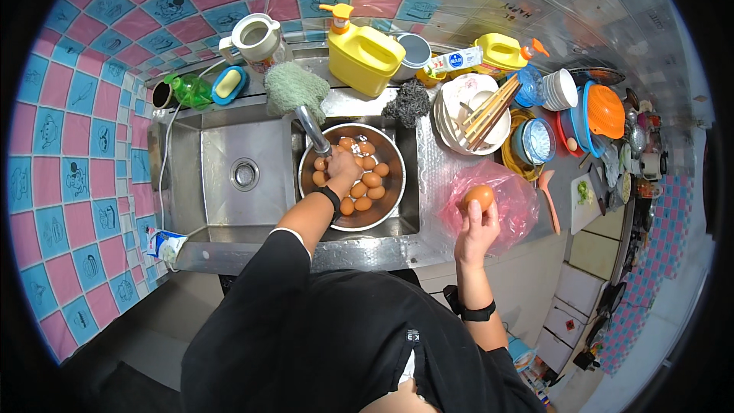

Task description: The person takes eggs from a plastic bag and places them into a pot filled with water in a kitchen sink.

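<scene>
A steel basin [395,195] with several brown eggs [375,179] and some water stands in the right bowl of the sink. My left hand [344,165] reaches over the eggs, just below the end of the metal faucet [313,131]; its fingers are partly hidden, so whether they hold anything is unclear. Out to the right, my right hand [477,228] holds up a brown egg [479,197] between its fingers. Beneath that egg, a crumpled pink plastic bag [516,206] lies on the counter.
The left sink bowl [221,137] is beside the basin. A green cloth [297,89] hangs on the faucet. Behind stand a yellow pump jug [364,60] and a beige pitcher [252,37]. Stacked dishes [447,120] with chopsticks [493,112] and a pink spoon [551,206] are at the right.
</scene>
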Tool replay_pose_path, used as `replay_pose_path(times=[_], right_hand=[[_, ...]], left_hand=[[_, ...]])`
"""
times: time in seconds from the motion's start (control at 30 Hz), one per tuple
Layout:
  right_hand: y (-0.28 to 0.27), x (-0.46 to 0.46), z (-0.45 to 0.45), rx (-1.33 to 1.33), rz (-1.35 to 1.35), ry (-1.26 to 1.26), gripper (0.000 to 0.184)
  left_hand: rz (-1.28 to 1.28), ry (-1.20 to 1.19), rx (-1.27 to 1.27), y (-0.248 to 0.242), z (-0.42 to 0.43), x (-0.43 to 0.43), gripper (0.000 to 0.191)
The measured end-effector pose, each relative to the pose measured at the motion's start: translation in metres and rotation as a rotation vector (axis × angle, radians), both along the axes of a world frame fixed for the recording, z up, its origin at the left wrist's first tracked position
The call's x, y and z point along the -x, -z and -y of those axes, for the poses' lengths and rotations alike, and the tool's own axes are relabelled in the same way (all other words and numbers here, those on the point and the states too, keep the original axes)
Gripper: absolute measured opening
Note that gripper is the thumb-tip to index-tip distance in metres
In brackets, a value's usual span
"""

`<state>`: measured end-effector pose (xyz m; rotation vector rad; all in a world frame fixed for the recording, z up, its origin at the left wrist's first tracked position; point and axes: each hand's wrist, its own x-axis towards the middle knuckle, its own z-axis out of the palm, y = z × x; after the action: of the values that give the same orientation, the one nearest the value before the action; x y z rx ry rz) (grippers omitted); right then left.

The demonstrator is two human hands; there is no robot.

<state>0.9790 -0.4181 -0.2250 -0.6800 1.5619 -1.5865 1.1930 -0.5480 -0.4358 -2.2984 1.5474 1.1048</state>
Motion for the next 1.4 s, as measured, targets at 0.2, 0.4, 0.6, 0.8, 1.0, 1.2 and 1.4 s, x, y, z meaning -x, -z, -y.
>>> replay_pose_path(times=[0.2,0.4,0.6,0.8,1.0,1.2,1.4], right_hand=[[0.048,-0.03,0.043,-0.09,-0.391,-0.311,0.035],[0.125,-0.085,0.098,-0.623,-0.018,-0.409,0.032],[0.214,-0.099,0.114,-0.801,-0.392,-0.442,0.046],[0.208,-0.123,0.128,-1.069,-0.64,-0.489,0.064],[0.202,-0.132,0.139,-1.12,-0.653,-0.478,0.062],[0.198,-0.139,0.144,-1.166,-0.631,-0.494,0.062],[0.207,-0.139,0.15,-1.236,-0.59,-0.441,0.06]], left_hand=[[0.03,0.057,0.118,0.006,-0.009,0.0,0.05],[0.009,0.035,0.12,0.003,-0.01,-0.003,0.056],[-0.088,0.017,0.055,-0.01,-0.011,0.001,0.071],[-0.318,-0.121,0.26,-0.046,-0.025,-0.026,0.062],[-0.522,-0.071,0.52,-0.061,-0.047,-0.051,0.048],[-0.554,-0.052,0.563,-0.06,-0.06,-0.072,0.041],[-0.652,-0.106,0.562,-0.081,-0.06,-0.077,0.039]])
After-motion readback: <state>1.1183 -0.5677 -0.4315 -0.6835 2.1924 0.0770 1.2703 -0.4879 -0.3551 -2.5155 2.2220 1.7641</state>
